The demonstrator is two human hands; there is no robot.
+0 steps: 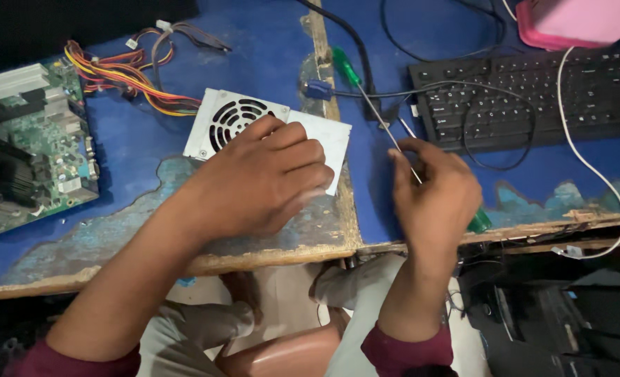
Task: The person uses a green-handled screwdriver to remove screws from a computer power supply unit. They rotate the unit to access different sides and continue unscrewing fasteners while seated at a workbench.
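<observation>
My left hand (257, 178) lies over a silver power supply box (229, 119) with a round fan grille, fingers bent over its top and pressing it to the blue table (132, 150). To the right, my right hand (432, 195) grips a thin screwdriver. Its green handle (479, 222) sticks out below my palm and its metal shaft points up and left. A second green-handled screwdriver (345, 66) lies on the table, its long shaft running down toward my right fingers.
A green motherboard (27, 139) sits at the left edge, with a bundle of coloured wires (125, 77) leading to the power supply. A black keyboard (568, 91) with black cables lies at the right, a pink object (575, 21) behind it. A white cable (589, 164) crosses the worn table edge.
</observation>
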